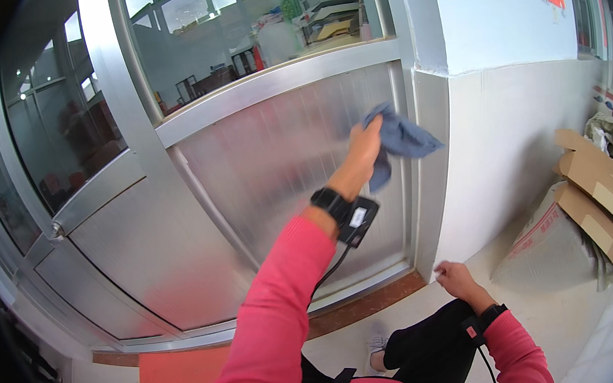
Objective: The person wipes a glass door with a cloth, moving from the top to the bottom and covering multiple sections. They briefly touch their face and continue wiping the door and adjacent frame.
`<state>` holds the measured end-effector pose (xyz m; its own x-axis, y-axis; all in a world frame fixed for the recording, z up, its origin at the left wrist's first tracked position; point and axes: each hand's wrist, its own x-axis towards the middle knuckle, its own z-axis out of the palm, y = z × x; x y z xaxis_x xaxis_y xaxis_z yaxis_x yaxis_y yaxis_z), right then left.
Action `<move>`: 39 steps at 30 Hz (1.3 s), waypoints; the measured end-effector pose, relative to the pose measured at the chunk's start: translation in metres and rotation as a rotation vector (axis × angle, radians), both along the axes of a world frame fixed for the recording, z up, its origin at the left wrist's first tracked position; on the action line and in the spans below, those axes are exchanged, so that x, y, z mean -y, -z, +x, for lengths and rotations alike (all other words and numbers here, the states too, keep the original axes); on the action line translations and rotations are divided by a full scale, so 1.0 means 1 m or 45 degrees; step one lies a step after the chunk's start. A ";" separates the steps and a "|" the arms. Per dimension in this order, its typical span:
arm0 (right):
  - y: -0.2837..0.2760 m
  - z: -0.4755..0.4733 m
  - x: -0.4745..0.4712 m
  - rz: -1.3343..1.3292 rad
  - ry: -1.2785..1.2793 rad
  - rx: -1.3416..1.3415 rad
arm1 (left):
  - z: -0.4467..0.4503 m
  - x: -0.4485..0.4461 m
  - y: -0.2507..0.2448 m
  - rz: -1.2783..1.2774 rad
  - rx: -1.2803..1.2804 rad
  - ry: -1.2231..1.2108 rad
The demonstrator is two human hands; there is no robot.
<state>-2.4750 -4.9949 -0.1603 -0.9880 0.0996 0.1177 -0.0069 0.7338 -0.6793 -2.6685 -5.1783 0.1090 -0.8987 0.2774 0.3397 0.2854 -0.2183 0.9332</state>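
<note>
My left hand (365,148) grips a blue-grey cloth (405,137) in front of the ribbed metal lower panel (289,137) of a glazed door unit. The cloth hangs from my fingers towards the right edge of the panel; whether it touches the metal cannot be told. Above it runs a metal crossbar (277,87) under a glass pane (221,36). My right hand (452,277) is low on the right, above my knee and near the foot of the door frame, with its fingers curled and no object visible in it. Both wrists wear black straps with small devices and cables.
Flattened cardboard (600,180) and a large printed sack (540,250) lean by the white wall (511,145) at right, with clothes beside them. A door handle (56,230) juts out at left. A red mat (181,381) lies on the floor below the reddish-brown threshold (364,304).
</note>
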 end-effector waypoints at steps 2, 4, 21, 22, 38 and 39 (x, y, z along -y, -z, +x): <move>-0.028 -0.007 0.015 -0.418 0.066 -0.229 | 0.011 0.023 0.038 0.374 0.566 0.330; -0.058 -0.014 0.033 -0.996 0.047 -0.356 | 0.021 0.046 0.077 0.345 0.697 0.305; -0.139 -0.105 0.186 -2.397 -0.616 0.269 | 0.079 0.212 -0.022 -1.327 -1.061 0.170; -0.154 -0.116 0.182 -2.413 -0.625 0.138 | 0.081 0.229 -0.035 -1.201 -1.229 -0.190; -0.279 -0.297 0.107 -0.236 0.602 -1.652 | -0.014 0.350 -0.103 -0.580 -1.534 -1.836; -0.277 -0.303 0.118 -0.234 0.641 -1.632 | -0.014 0.350 -0.105 -0.486 -1.484 -1.784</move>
